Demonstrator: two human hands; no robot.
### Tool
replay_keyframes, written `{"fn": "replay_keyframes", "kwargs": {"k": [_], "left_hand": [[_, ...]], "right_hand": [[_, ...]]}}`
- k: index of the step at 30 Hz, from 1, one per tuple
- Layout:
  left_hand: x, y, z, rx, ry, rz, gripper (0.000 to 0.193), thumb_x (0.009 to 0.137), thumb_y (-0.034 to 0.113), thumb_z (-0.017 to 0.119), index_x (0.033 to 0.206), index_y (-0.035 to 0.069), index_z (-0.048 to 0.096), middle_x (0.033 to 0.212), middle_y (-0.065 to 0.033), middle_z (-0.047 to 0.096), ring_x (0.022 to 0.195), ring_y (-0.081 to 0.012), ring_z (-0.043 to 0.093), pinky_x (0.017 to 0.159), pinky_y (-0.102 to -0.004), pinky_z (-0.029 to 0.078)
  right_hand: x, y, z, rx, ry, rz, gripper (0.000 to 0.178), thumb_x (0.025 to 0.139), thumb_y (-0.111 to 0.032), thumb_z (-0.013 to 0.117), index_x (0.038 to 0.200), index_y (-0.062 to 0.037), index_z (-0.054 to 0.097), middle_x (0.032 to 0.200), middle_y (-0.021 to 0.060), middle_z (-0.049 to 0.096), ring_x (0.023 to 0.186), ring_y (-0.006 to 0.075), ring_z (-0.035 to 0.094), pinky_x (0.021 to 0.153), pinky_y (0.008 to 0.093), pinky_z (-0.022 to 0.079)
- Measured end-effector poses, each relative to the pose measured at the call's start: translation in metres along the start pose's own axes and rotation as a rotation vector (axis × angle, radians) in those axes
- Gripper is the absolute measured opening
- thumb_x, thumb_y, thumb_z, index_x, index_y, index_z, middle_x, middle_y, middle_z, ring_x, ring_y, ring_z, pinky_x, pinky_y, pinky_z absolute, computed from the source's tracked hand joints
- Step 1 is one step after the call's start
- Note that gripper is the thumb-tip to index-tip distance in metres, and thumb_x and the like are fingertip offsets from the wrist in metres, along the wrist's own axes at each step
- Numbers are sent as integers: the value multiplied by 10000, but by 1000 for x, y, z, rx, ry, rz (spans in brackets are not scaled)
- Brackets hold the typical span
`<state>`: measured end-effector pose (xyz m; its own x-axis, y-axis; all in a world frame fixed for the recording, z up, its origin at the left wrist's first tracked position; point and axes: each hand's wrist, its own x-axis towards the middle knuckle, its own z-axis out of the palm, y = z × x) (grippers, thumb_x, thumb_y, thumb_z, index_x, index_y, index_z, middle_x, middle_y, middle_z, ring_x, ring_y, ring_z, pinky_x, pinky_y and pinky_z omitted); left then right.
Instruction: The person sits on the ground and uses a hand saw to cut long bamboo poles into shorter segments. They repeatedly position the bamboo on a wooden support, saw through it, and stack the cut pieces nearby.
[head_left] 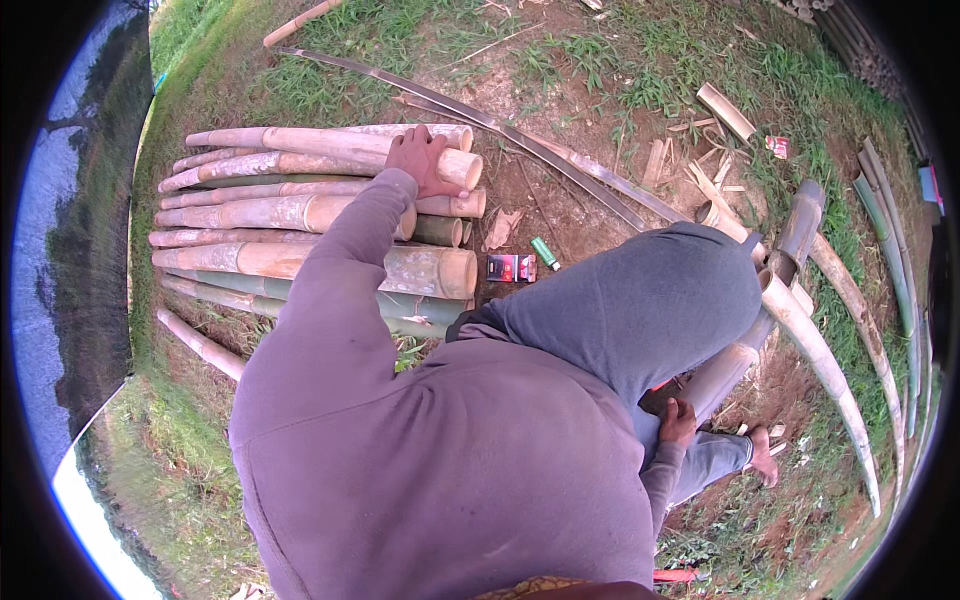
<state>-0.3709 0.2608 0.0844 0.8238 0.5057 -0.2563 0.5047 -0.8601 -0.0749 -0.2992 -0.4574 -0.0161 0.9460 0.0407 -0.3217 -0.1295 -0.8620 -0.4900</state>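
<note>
My left hand (424,160) reaches out to a stack of cut bamboo poles. Its fingers wrap over the sawn end of a pale bamboo pole (458,170) on top of the stack. Beside it lie more poles, among them a thick mottled bamboo pole (430,272) at the near side. Down by my leg, my right hand (678,422) has its fingers curled together; what they hold, if anything, is hidden. Close to it, a thick brownish bamboo length (715,385) slopes under my bent leg (630,300).
A small dark-and-red box (511,268) and a green lighter (545,253) lie on the soil by the stack. Long split bamboo strips (480,118) cross the ground ahead. At right are curved bamboo pieces (825,365), a dark notched bamboo section (800,225) and wood chips (735,188).
</note>
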Motion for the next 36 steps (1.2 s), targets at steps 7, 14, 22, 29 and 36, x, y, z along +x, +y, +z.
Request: {"fn": "replay_keyframes", "kwargs": {"k": [7, 14, 22, 29, 36], "left_hand": [[0, -7, 16, -77, 100, 121, 1057, 636, 731, 893, 1347, 22, 564, 1377, -236, 579, 1330, -429, 547, 1143, -512, 441], [32, -11, 9, -22, -138, 171, 1081, 646, 786, 845, 1443, 107, 575, 1367, -205, 632, 1320, -422, 583, 1114, -516, 485], [-44, 13, 8, 111, 99, 133, 1096, 586, 817, 855, 1410, 133, 621, 1364, -167, 582, 1358, -371, 516, 1140, -545, 434], [-24, -11, 9, 11, -69, 308, 1055, 565, 740, 908, 1347, 88, 632, 1292, -195, 648, 1253, -417, 622, 1053, -517, 517], [-22, 9, -29, 30, -163, 335, 974, 627, 723, 872, 1361, 132, 624, 1178, -183, 746, 1093, -397, 732, 955, -525, 558]], "right_hand": [[10, 13, 5, -67, -4, -7, 469, 965, -417, 716, 1162, 6, 757, 1114, 231, 780, 1069, 417, 738, 958, 487, 556], [12, 12, 4, -12, -22, 3, 459, 967, -415, 717, 1166, -3, 756, 1127, 229, 777, 1084, 425, 730, 962, 494, 551], [11, 2, 3, -77, -17, 20, 457, 972, -421, 710, 1177, -15, 749, 1140, 219, 779, 1087, 420, 732, 964, 503, 548], [16, 9, 5, -78, -41, -9, 480, 961, -431, 721, 1166, 2, 749, 1127, 230, 778, 1092, 426, 728, 965, 505, 546], [18, 22, 1, 47, -102, 3, 475, 995, -420, 710, 1157, 25, 745, 1064, 207, 786, 1018, 345, 744, 911, 443, 571]]}}
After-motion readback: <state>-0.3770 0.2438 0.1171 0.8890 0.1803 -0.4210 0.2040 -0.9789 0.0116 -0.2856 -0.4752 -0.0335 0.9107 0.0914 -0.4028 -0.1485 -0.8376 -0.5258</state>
